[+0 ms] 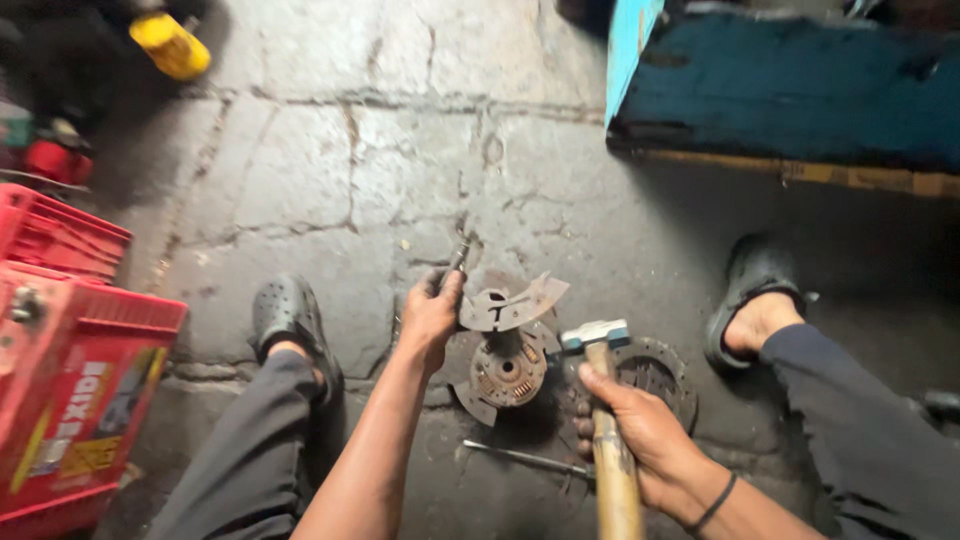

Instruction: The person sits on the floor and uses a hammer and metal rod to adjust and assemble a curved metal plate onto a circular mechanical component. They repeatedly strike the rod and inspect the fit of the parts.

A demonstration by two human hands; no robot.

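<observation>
Left hand (pixel 432 318) fingers gripping chisel (pixel 458 257), right hand (pixel 640 430) clasping hammer (pixel 600 400), red crate (pixel 60 235) beside

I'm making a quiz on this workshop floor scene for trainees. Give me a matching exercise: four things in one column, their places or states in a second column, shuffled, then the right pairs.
Things:
1. hammer
2. metal punch
3. clutch disc
4. red crate

Places or states:
A. lies on the stone floor between the feet
B. stands at the far left edge
C. gripped by its wooden handle in the right hand
D. held in the left hand, tip by the disc

Pairs: 1-C, 2-D, 3-A, 4-B
</observation>
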